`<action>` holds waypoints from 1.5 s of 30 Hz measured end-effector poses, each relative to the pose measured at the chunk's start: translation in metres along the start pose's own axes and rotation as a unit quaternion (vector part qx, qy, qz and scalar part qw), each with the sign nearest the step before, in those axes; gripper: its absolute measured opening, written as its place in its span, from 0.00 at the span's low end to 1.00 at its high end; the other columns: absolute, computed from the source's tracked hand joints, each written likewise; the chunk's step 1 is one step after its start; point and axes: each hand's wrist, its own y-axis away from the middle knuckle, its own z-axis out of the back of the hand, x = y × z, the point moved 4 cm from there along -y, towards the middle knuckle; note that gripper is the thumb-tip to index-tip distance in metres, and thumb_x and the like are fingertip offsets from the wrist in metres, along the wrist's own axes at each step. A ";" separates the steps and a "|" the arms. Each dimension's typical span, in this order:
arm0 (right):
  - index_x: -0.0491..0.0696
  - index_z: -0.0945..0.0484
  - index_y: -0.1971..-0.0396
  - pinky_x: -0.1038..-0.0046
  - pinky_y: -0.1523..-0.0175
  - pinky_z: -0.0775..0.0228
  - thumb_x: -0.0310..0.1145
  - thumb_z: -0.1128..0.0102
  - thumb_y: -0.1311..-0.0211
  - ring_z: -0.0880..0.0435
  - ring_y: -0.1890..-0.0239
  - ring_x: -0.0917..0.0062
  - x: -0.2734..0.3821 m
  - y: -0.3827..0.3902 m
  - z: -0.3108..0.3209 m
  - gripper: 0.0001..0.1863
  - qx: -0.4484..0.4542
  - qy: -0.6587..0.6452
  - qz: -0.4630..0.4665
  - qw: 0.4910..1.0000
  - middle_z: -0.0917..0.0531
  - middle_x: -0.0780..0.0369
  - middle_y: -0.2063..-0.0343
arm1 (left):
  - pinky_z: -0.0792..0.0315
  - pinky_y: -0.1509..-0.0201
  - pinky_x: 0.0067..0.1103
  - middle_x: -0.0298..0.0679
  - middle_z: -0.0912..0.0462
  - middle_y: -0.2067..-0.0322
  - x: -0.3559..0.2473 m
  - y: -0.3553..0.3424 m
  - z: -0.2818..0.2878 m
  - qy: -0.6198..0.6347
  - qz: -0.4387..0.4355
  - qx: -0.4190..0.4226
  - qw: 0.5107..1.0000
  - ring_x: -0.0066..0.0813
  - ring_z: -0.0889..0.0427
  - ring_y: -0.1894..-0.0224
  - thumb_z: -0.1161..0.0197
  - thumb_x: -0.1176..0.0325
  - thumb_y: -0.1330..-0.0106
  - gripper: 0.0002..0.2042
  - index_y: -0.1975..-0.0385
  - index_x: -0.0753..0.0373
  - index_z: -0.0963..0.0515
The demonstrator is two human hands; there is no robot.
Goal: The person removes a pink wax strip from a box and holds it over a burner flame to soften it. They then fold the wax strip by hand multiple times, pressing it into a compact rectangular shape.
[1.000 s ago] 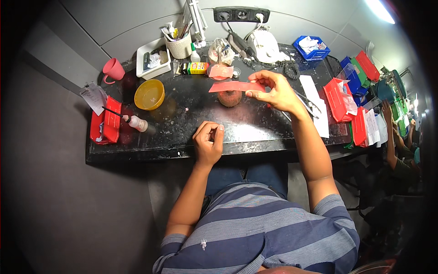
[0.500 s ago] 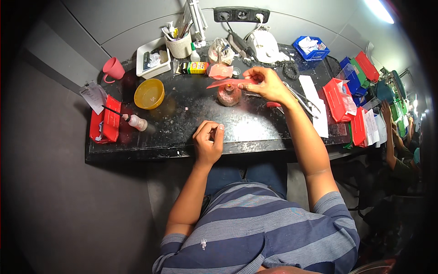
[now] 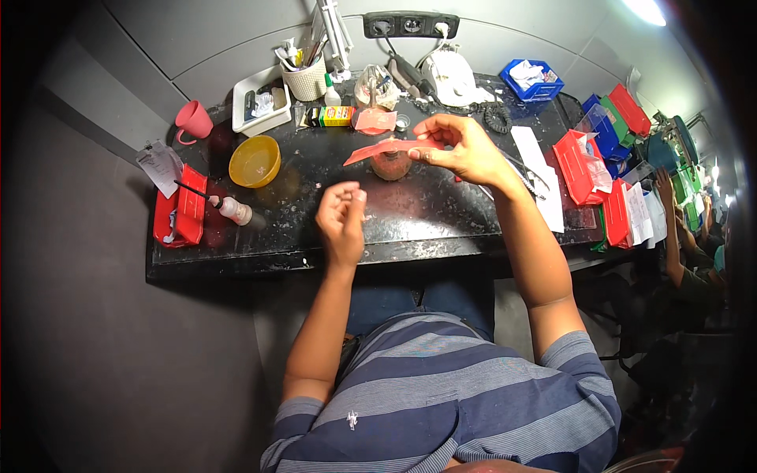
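A thin pink-red sheet [image 3: 377, 150], like dental wax, spans the top of a small round burner jar [image 3: 390, 167]. My right hand [image 3: 461, 150] pinches the sheet's right end between thumb and fingers. Its left end droops a little, and the sheet hides the jar's top. My left hand [image 3: 341, 217] is raised over the front of the table, left of the jar and below the sheet's drooping end. Its fingers are half curled, the thumb stands apart, and nothing shows in it. A second pink piece [image 3: 375, 120] lies just behind the sheet.
On the black table [image 3: 300, 229] stand a yellow bowl [image 3: 255, 162], a pink mug [image 3: 194, 120], a dropper bottle [image 3: 235, 210] and a red bin [image 3: 192, 209] at left. White paper strips [image 3: 544, 185] and red bins [image 3: 582, 169] lie right. A yellow-black box [image 3: 331, 117] sits behind.
My left hand has risen leftward and its fist has loosened. The sheet, still in my right hand, has shifted slightly left and its left end now hangs lower.
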 end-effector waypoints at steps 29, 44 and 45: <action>0.38 0.17 0.53 0.74 0.52 0.21 0.45 0.15 0.48 0.15 0.61 0.79 -0.009 0.025 0.022 0.31 -0.072 0.032 0.017 0.997 0.13 0.60 0.63 | 0.45 0.77 0.13 0.30 0.17 0.74 -0.040 -0.051 -0.029 0.038 0.057 0.045 0.997 0.07 0.36 0.79 0.34 0.68 0.27 0.08 0.66 0.68 0.15; 0.41 0.16 0.54 0.67 0.44 0.21 0.41 0.14 0.56 0.12 0.53 0.68 -0.013 -0.028 -0.016 0.30 -0.071 0.159 0.135 0.975 0.12 0.55 0.56 | 0.48 0.84 0.15 0.42 0.14 0.70 -0.001 -0.074 0.012 0.027 0.176 -0.050 0.983 0.12 0.36 0.85 0.35 0.71 0.30 0.06 0.63 0.69 0.19; 0.40 0.16 0.54 0.68 0.41 0.22 0.40 0.14 0.55 0.12 0.51 0.70 -0.013 -0.028 -0.016 0.30 -0.068 0.165 0.125 0.976 0.12 0.56 0.55 | 0.48 0.84 0.15 0.42 0.14 0.70 0.000 -0.074 0.012 0.037 0.183 -0.052 0.981 0.12 0.36 0.85 0.35 0.71 0.30 0.06 0.63 0.69 0.19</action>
